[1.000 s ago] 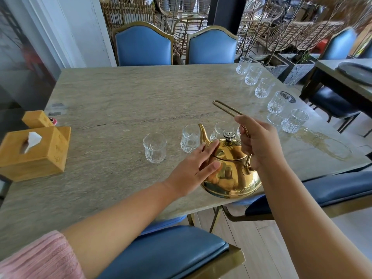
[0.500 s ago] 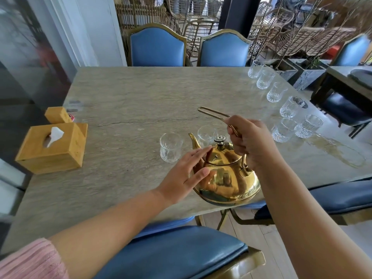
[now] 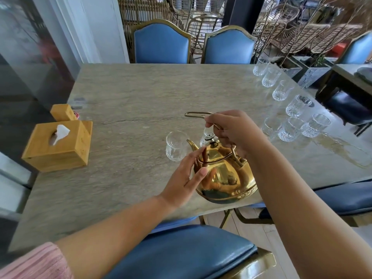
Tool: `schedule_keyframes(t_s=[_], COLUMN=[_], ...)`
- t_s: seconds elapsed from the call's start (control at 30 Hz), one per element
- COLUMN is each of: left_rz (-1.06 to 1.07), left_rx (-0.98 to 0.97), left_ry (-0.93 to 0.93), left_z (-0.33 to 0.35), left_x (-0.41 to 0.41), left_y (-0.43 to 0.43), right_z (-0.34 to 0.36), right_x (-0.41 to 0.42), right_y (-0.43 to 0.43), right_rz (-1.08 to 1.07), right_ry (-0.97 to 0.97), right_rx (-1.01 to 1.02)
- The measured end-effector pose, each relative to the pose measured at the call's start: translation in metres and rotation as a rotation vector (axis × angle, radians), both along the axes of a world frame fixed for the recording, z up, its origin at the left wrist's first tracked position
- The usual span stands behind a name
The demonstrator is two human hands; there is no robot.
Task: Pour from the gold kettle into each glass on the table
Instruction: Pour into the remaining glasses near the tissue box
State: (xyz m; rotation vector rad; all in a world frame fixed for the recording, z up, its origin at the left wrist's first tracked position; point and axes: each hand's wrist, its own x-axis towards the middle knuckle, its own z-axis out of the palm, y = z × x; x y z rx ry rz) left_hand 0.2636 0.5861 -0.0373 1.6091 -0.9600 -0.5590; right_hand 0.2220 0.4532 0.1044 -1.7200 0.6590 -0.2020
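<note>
While the right hand (image 3: 231, 133) was clamped round the thin wire handle (image 3: 198, 114) of the kettle (image 3: 225, 176), fingers curled tight over it, the left hand (image 3: 185, 178) lay against the kettle's left side with its fingers straight and slightly spread, one fingertip reaching the rim of the lid. The kettle was at the near edge of the table (image 3: 141, 93), in front of the person; whether its base touched the top or hung just above it could not be told. Its spout (image 3: 191, 143) pointed away and to the left, close to a glass (image 3: 176, 146) that stood upright just beyond it. A second glass (image 3: 203, 137) stood behind the lid knob (image 3: 210, 137), mostly hidden by the kettle and the right hand. Along the right side of the table four glasses ran in a line from far (image 3: 259, 67) to near (image 3: 298, 105), and three more (image 3: 289, 128) were bunched together just past the line's near end. A wet patch (image 3: 342, 150) shone on the table beside that bunch. On the left side sat a wooden tissue box (image 3: 58, 146) with a tissue poking out, and a smaller wooden box (image 3: 61, 112) stood just behind it. A pink sleeve (image 3: 34, 262) covered the upper left arm.
</note>
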Motion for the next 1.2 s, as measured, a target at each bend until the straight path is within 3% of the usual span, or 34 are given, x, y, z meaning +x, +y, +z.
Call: schedule_keyframes(t_s=[0.43, 1.2], left_rz=[0.029, 0.053], left_rx=[-0.019, -0.034], left_ry=[0.101, 0.057], left_z=[-0.006, 0.001], left_x=[-0.004, -0.005], left_y=[-0.005, -0.001], right_z=[0.004, 0.006], right_x=[0.009, 0.018], right_y=[-0.001, -0.002], right_rz=[0.063, 0.115], right_ry=[0.049, 0.056], right_rx=[-0.076, -0.115])
